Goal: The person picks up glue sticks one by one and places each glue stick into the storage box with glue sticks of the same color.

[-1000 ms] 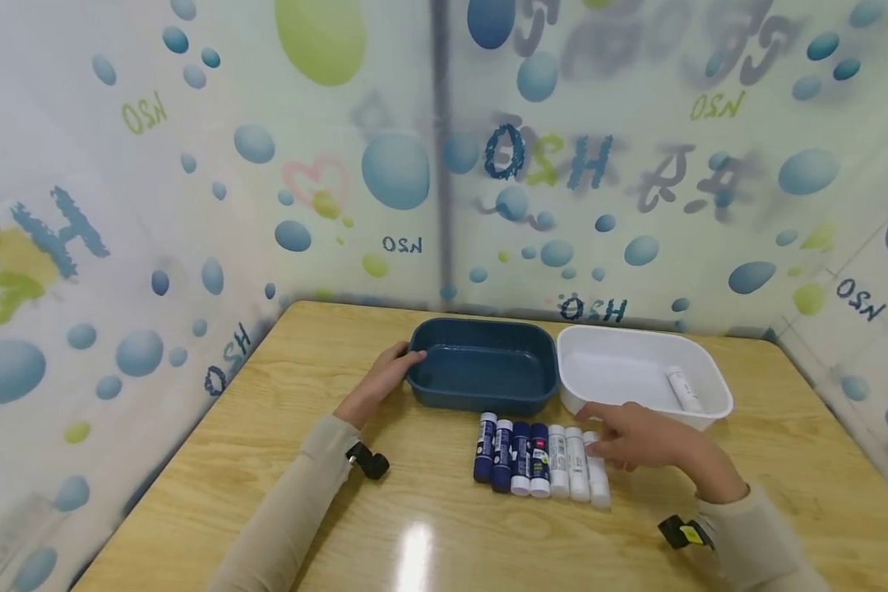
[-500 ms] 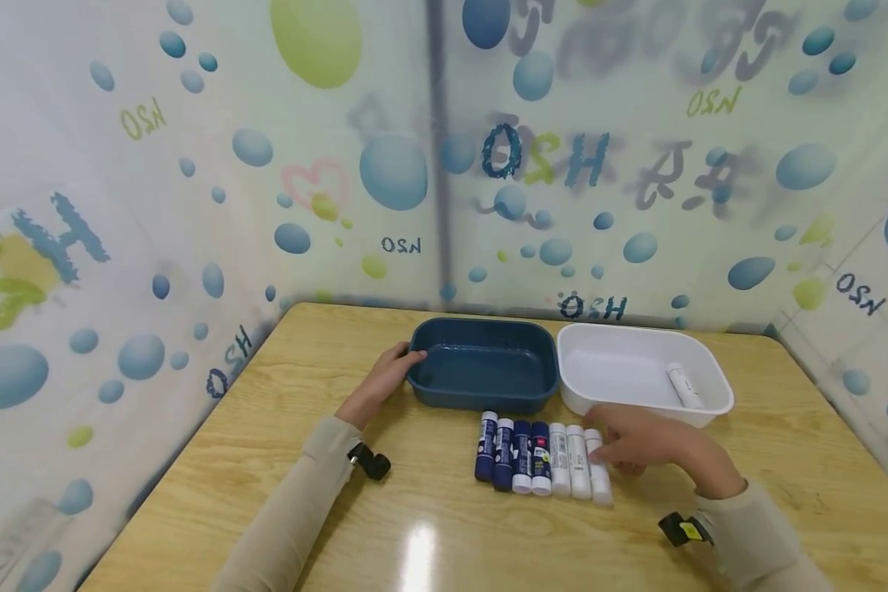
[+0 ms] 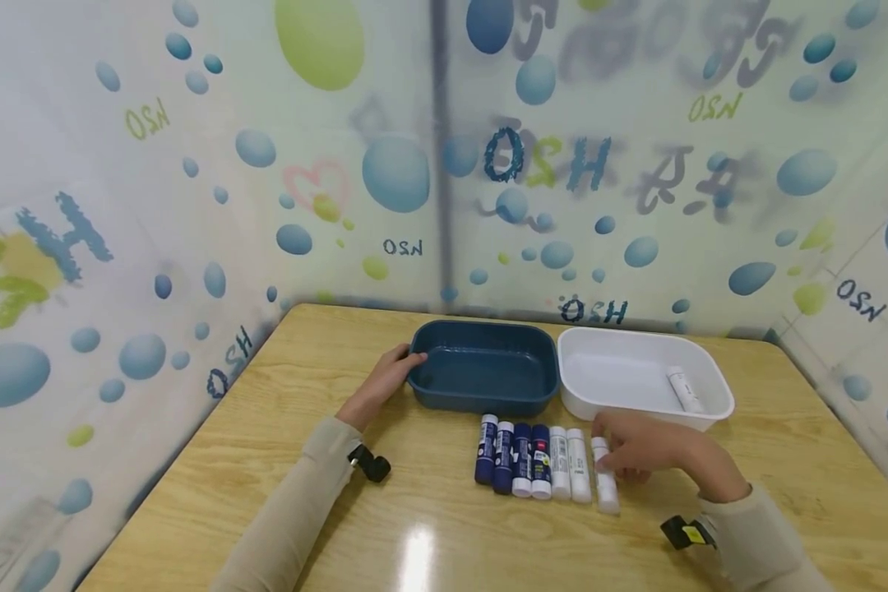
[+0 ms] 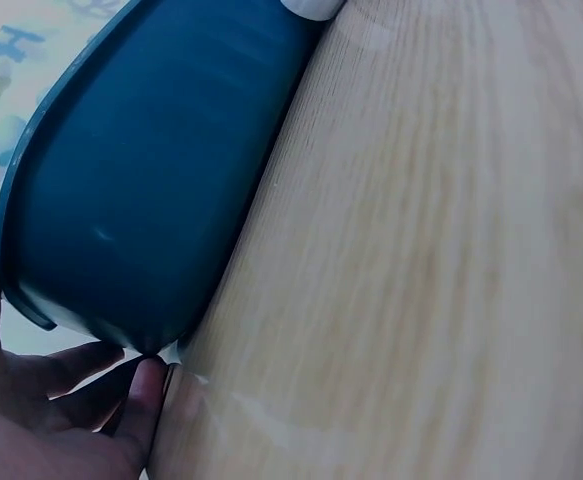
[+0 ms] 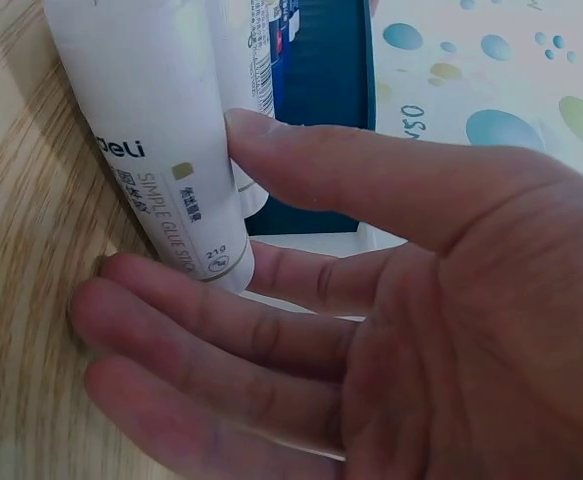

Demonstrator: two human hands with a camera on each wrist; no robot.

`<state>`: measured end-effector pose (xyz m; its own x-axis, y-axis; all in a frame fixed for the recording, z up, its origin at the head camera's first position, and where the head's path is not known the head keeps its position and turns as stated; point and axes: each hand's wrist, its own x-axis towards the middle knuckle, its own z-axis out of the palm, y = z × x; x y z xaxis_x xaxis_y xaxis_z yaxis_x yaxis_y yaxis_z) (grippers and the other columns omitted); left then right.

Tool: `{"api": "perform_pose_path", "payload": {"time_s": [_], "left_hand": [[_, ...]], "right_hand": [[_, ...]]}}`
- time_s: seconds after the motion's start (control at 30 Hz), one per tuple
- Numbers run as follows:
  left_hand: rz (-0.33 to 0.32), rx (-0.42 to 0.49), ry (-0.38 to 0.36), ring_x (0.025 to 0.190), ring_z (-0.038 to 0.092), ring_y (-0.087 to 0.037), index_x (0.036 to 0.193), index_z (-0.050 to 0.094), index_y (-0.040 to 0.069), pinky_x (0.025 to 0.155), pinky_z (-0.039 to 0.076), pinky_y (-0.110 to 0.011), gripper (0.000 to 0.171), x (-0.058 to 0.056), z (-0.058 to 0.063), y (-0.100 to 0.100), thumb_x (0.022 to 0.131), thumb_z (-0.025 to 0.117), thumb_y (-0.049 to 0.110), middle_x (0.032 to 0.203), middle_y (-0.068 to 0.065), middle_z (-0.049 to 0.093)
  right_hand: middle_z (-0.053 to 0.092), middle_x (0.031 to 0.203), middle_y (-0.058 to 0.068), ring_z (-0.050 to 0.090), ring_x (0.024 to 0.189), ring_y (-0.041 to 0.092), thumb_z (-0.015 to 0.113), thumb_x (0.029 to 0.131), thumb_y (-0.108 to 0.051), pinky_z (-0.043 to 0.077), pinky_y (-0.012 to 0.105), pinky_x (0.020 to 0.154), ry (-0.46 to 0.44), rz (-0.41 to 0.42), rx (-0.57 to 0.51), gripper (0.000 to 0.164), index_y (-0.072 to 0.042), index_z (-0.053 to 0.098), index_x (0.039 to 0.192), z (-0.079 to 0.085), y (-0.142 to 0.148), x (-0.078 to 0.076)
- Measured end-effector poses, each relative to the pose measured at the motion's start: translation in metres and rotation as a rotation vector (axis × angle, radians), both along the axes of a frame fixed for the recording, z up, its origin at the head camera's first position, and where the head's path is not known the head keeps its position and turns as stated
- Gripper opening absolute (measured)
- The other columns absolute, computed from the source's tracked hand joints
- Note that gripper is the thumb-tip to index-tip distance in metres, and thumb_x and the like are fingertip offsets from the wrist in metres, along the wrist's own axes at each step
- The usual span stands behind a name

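Observation:
My left hand (image 3: 385,380) grips the left end of a dark blue plastic bin (image 3: 481,404), thumb over its rim. In the left wrist view, fingers (image 4: 144,395) lie against the bin's end wall (image 4: 141,200). My right hand (image 3: 649,444) holds a white glue stick (image 3: 607,485) at the right end of a row. The right wrist view shows the thumb on one side of this glue stick (image 5: 156,120) and the fingers around its lower end. A narrow gap parts it from the neighbouring white glue stick (image 3: 579,469).
Several blue-and-white glue sticks (image 3: 503,460) and another white one (image 3: 558,464) lie side by side before the bins. A white bin (image 3: 723,403) stands right of the blue one, with one white glue stick (image 3: 684,390) inside. Patterned curtains (image 3: 518,247) surround the wooden table (image 3: 429,510).
The rightmost white glue stick has shifted a little right and toward me, away from the row, with my right hand. My left hand has stayed on the blue bin.

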<state>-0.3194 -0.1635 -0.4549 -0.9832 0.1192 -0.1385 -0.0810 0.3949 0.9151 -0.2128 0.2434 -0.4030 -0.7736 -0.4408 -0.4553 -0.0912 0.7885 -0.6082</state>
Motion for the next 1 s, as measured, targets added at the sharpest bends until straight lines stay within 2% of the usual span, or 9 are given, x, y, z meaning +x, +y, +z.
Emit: {"api": "perform_pose_path", "payload": {"time_s": [0.5, 0.73, 1.0], "left_hand": [[0.000, 0.006, 0.000, 0.155, 0.033, -0.036, 0.159, 0.035, 0.004, 0.127, 0.027, -0.053, 0.069, 0.0020, 0.0008, 0.0001, 0.105, 0.053, 0.042, 0.165, -0.019, 0.038], [0.000, 0.014, 0.013, 0.153, 0.037, -0.035, 0.157, 0.040, 0.004, 0.126, 0.030, -0.053, 0.065, 0.0028, 0.0001, -0.0001, 0.105, 0.053, 0.041, 0.162, -0.019, 0.041], [-0.010, 0.018, 0.006, 0.155, 0.034, -0.035, 0.158, 0.038, 0.005, 0.126, 0.029, -0.054, 0.067, 0.0031, -0.0010, -0.0022, 0.105, 0.052, 0.044, 0.164, -0.018, 0.039]], "right_hand": [[0.065, 0.079, 0.008, 0.063, 0.069, 0.022, 0.073, 0.095, -0.017, 0.057, 0.038, 0.064, -0.014, -0.006, 0.029, 0.032, -0.009, 0.055, 0.120, 0.0007, -0.0042, 0.0027], [0.065, 0.078, 0.008, 0.062, 0.069, 0.023, 0.073, 0.095, -0.018, 0.056, 0.038, 0.064, -0.007, -0.005, 0.041, 0.033, -0.010, 0.055, 0.122, -0.0013, -0.0049, 0.0027], [0.066, 0.077, 0.007, 0.062, 0.067, 0.022, 0.073, 0.095, -0.020, 0.053, 0.035, 0.063, -0.006, 0.016, 0.047, 0.033, -0.010, 0.055, 0.121, -0.0025, -0.0040, 0.0029]]}}
